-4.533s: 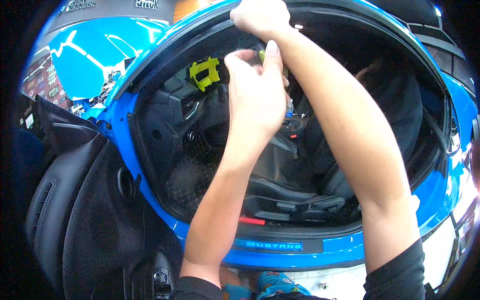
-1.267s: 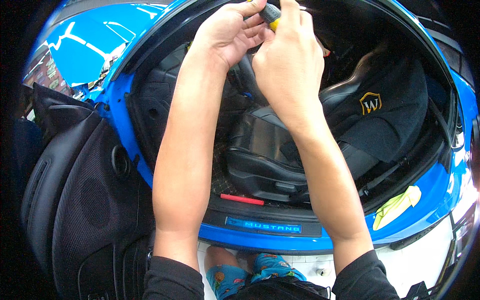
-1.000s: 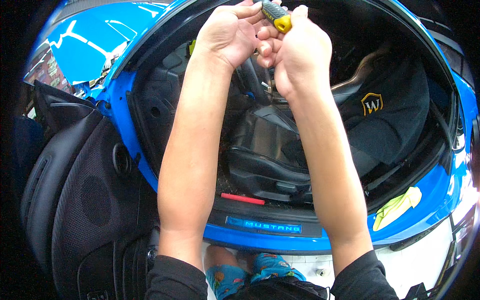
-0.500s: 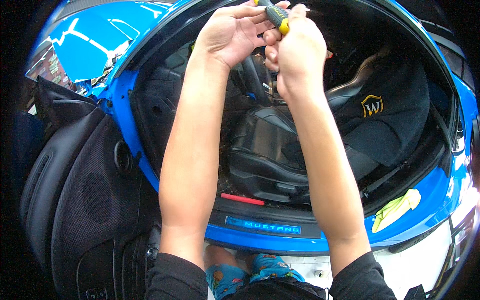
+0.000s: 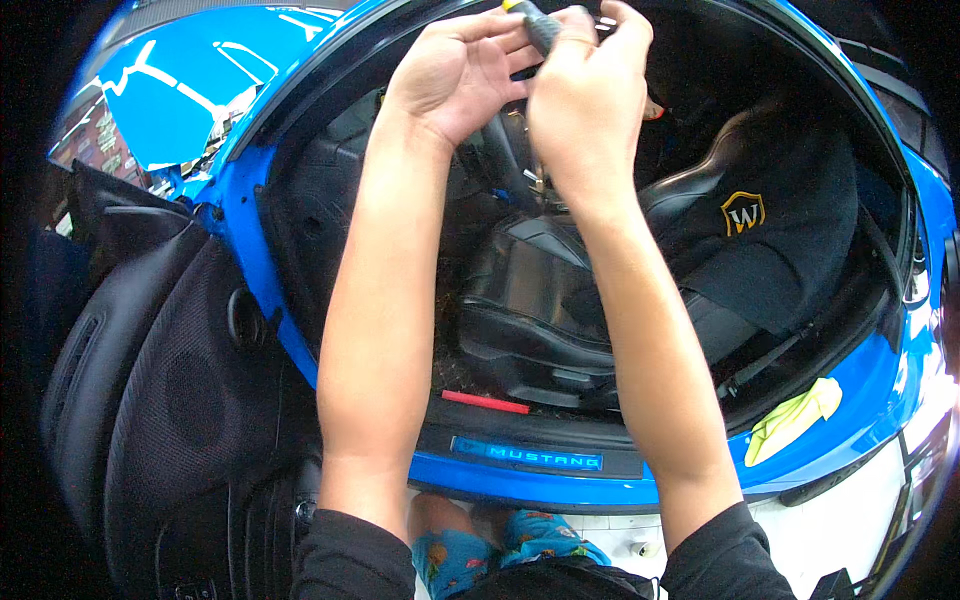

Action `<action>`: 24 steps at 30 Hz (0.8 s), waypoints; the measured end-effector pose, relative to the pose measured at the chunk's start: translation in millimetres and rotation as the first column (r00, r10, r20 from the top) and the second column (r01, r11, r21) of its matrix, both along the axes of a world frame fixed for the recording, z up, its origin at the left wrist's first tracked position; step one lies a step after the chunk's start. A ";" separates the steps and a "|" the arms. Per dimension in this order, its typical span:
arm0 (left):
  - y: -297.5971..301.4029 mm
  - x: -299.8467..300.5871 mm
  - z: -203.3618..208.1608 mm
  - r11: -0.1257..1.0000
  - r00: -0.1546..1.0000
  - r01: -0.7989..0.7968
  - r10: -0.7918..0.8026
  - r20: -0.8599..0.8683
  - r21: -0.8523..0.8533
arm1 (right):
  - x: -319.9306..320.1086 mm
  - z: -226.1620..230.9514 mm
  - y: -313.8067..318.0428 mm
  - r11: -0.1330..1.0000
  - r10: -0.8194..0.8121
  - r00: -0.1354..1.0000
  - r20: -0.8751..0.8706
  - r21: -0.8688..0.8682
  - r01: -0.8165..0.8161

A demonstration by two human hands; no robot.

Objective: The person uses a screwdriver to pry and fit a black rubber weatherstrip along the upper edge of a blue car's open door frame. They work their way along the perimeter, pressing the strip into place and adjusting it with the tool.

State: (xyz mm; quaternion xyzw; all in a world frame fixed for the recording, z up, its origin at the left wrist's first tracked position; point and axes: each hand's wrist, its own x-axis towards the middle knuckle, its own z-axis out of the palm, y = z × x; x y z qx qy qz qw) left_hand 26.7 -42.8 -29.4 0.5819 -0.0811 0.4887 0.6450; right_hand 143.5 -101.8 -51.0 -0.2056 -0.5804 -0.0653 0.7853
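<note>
A tool handle (image 5: 541,27), dark grey with yellow at its upper left end, is raised high at the top edge of view; its tip is cut off, so its exact kind is unclear. My right hand (image 5: 585,100) is closed round its lower end, back of the hand toward me. My left hand (image 5: 462,78) faces palm-in beside it, thumb and fingers curled about the upper left end, some fingertips hidden behind. Both arms reach through the doorway of a blue car, above the black driver's seat (image 5: 535,275).
The opened black door (image 5: 190,400) stands at left. A red bar (image 5: 485,402) lies by the sill plate (image 5: 540,453). At right, a yellow-green cloth (image 5: 793,420) rests on the blue sill. A black cover (image 5: 780,220) with a shield emblem drapes the seat back.
My right hand has rotated and shifted left over the tool's lower end, hiding its yellow part and its curled fingers. My left hand has barely moved.
</note>
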 end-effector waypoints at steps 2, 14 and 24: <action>0.6 -14.6 6.5 0.970 0.971 0.228 -0.219 -0.101 0.088 | -2.2 -7.2 -16.9 0.992 -0.116 0.981 0.155 0.070 0.106; 17.4 -2.4 -0.6 0.998 0.988 -0.041 0.034 0.150 0.041 | 1.6 5.6 -16.6 0.990 0.012 0.996 0.090 -0.142 0.001; 24.4 -0.1 11.6 0.991 0.994 -0.097 0.101 0.039 -0.095 | -2.8 -1.2 -12.2 0.965 -0.259 0.945 0.201 0.005 0.263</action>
